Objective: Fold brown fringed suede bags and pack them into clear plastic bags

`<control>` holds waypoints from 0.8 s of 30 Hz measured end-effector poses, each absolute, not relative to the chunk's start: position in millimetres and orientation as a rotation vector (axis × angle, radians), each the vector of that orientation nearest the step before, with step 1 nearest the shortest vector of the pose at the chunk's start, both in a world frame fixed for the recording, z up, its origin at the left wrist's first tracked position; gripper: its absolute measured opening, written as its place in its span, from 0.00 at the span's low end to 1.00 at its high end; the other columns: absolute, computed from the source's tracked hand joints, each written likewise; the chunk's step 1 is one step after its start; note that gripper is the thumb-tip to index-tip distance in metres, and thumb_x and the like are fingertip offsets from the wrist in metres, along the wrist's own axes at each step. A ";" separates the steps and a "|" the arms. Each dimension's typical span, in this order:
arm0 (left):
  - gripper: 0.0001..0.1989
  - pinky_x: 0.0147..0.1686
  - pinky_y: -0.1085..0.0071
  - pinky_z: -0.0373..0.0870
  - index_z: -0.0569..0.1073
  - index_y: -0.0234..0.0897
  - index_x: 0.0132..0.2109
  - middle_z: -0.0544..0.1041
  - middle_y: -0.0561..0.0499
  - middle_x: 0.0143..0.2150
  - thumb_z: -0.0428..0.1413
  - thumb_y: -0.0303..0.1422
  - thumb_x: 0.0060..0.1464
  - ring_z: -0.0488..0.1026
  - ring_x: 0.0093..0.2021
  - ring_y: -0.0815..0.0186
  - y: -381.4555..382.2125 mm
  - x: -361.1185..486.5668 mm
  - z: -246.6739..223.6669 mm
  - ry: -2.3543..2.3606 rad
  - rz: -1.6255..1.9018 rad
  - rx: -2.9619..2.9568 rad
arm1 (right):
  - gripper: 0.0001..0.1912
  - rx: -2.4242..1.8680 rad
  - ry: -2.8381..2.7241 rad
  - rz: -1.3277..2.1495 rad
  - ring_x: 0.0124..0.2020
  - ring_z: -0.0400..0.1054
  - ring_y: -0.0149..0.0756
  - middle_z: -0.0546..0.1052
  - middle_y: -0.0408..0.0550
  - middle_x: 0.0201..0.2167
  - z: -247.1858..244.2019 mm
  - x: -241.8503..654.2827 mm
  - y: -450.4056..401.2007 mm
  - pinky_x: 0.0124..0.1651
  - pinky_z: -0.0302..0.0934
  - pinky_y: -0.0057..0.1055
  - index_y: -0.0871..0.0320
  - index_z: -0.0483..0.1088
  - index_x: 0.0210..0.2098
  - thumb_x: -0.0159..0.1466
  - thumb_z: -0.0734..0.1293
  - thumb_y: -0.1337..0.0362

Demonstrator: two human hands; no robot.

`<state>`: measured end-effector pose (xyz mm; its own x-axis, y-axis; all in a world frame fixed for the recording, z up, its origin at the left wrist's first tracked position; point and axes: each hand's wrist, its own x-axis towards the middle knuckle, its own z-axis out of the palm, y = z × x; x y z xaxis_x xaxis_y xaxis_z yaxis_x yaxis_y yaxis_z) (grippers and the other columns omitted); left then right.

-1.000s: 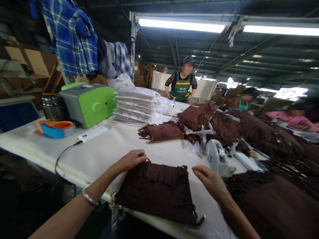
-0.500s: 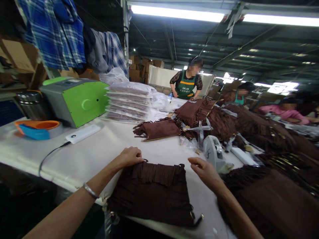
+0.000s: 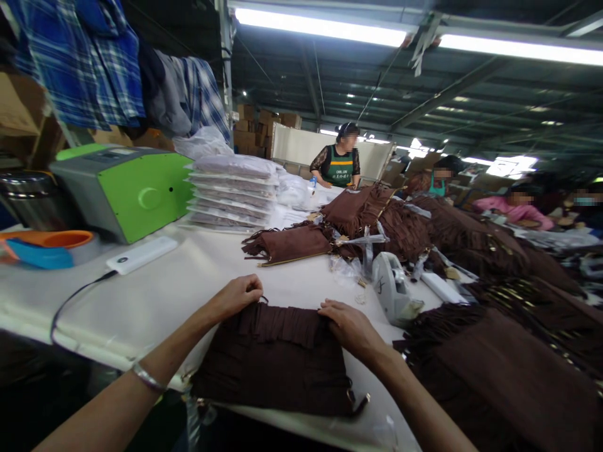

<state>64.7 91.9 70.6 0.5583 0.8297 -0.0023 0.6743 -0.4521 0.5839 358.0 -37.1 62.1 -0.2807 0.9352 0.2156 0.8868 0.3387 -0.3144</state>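
Head view. A dark brown fringed bag (image 3: pixel 276 370) lies flat at the near edge of the white table (image 3: pixel 207 267), directly before the person, its fringed top edge facing away. The left hand (image 3: pixel 242 294) is at the far left corner of the bag, thumb and curled fingers pinching it beside a small dark loop; a metal bracelet (image 3: pixel 148 378) encircles that wrist. The right hand (image 3: pixel 351 323) touches the far right corner, fingers extended close together over the edge; its thumb is hidden from me, so I cannot tell whether it grips. Just beyond this hand stands a tape dispenser (image 3: pixel 389 289). A brown pouch (image 3: pixel 296 243) lies farther back, between the tape dispenser and a stack of wrapped packets (image 3: pixel 230 199). At left, a white power bank (image 3: pixel 141 255) rests in front of a green-and-grey machine (image 3: pixel 151 201). Across the table, I see a co-worker in a green apron (image 3: pixel 342 168).
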 end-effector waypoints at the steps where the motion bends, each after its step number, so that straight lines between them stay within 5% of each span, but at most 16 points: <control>1: 0.11 0.33 0.72 0.64 0.71 0.37 0.37 0.77 0.52 0.33 0.48 0.37 0.52 0.73 0.34 0.64 92.7 65.1 70.7 1.233 0.381 2.270 | 0.20 -1.584 -2.237 0.168 0.56 0.68 0.37 0.77 0.49 0.51 61.3 358.0 -38.1 0.60 0.61 0.39 0.54 0.75 0.46 0.61 0.60 0.75; 9: 0.11 0.40 0.65 0.63 0.75 0.40 0.32 0.80 0.48 0.35 0.56 0.42 0.49 0.75 0.39 0.56 99.2 75.2 76.7 1.440 0.168 2.405 | 0.12 -1.390 -2.110 0.265 0.55 0.69 0.38 0.78 0.47 0.48 51.6 345.2 -70.7 0.61 0.61 0.42 0.52 0.73 0.45 0.67 0.60 0.67; 17: 0.01 0.41 0.65 0.64 0.75 0.40 0.29 0.80 0.47 0.35 0.59 0.31 0.44 0.75 0.40 0.56 107.0 89.5 78.3 1.442 0.022 2.435 | 0.08 -1.343 -2.148 0.433 0.49 0.73 0.36 0.80 0.46 0.45 56.9 331.9 -111.7 0.57 0.65 0.35 0.52 0.75 0.42 0.66 0.64 0.65; 21: 0.02 0.39 0.65 0.65 0.73 0.38 0.27 0.79 0.47 0.31 0.57 0.28 0.44 0.75 0.37 0.56 107.8 87.9 73.9 1.447 0.092 2.419 | 0.07 -1.444 -2.056 0.178 0.43 0.73 0.38 0.79 0.47 0.39 73.8 347.5 -104.4 0.48 0.68 0.35 0.52 0.74 0.40 0.66 0.64 0.65; 24: 0.03 0.38 0.65 0.64 0.71 0.38 0.28 0.77 0.47 0.30 0.54 0.27 0.46 0.74 0.35 0.57 106.3 84.5 70.7 1.438 0.223 2.387 | 0.11 -1.525 -2.115 -0.017 0.46 0.71 0.40 0.78 0.49 0.43 75.4 354.0 -86.9 0.50 0.65 0.39 0.53 0.73 0.44 0.64 0.64 0.70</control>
